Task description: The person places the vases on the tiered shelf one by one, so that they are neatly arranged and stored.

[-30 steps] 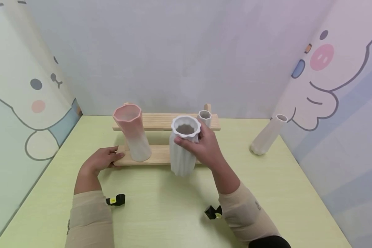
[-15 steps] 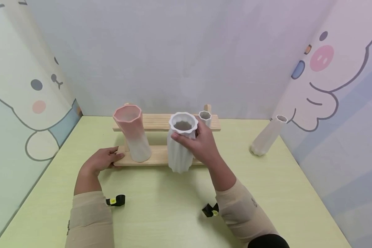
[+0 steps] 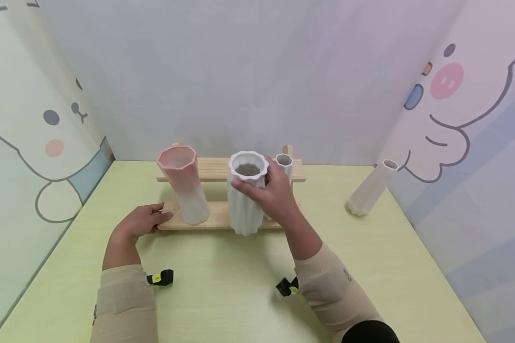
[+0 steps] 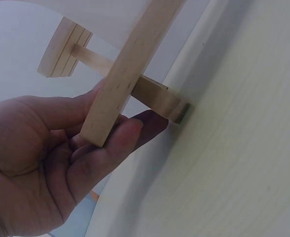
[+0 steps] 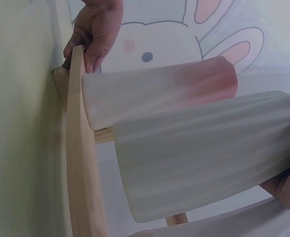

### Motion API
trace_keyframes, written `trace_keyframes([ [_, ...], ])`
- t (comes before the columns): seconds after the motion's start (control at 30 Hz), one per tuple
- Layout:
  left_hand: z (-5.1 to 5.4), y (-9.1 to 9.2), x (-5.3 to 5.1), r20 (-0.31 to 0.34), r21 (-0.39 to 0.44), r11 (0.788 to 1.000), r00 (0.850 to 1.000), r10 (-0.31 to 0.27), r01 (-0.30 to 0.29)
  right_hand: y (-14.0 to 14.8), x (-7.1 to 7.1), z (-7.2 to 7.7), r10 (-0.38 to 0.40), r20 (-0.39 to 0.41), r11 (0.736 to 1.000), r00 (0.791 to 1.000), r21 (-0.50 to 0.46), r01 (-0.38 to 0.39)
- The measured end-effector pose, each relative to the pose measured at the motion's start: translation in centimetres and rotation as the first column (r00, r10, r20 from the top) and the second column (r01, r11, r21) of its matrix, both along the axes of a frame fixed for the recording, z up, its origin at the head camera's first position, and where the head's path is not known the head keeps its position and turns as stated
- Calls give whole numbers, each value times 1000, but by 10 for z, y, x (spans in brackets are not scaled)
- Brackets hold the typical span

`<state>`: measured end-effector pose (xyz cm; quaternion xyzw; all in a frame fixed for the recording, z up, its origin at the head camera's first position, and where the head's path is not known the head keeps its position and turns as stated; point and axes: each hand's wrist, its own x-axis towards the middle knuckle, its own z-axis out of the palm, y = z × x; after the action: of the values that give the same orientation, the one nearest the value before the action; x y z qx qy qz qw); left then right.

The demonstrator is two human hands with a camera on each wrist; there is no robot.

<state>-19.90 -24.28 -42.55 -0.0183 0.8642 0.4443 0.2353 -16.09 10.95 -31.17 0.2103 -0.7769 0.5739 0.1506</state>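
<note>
My left hand (image 3: 140,221) grips the left end of the lower board of a two-tier wooden rack (image 3: 223,215); the left wrist view shows thumb and fingers (image 4: 105,160) round the board end (image 4: 116,84). With my right hand (image 3: 277,196) I hold a white ribbed vase (image 3: 245,209) upright near its rim, over the front of the lower board. In the right wrist view the vase's base (image 5: 135,182) hangs apart from the board (image 5: 81,163). A pink-and-white vase (image 3: 189,190) stands on the lower board's left part. Behind my right hand is a narrow white vase (image 3: 284,164), partly hidden.
Another slim white vase (image 3: 371,188) stands on the table (image 3: 223,295) to the right of the rack. Cartoon-printed walls (image 3: 257,81) enclose the table's back and sides. Black wrist devices (image 3: 166,277) show beside both sleeves.
My right hand has carried the white ribbed vase left and a little back toward the rack, over the lower board. The left hand and the other vases have not moved.
</note>
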Motion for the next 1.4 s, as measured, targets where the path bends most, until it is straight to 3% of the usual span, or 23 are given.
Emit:
trace_keyframes([
  [0.27, -1, 0, -1, -4, 7, 1000, 1000, 0, 0, -7, -5, 3, 32, -21, 999, 999, -16, -33],
  [1.4, -2, -2, -2, 13, 11, 1000, 1000, 3, -3, -22, -21, 9, -55, 9, 998, 998, 43, 54],
])
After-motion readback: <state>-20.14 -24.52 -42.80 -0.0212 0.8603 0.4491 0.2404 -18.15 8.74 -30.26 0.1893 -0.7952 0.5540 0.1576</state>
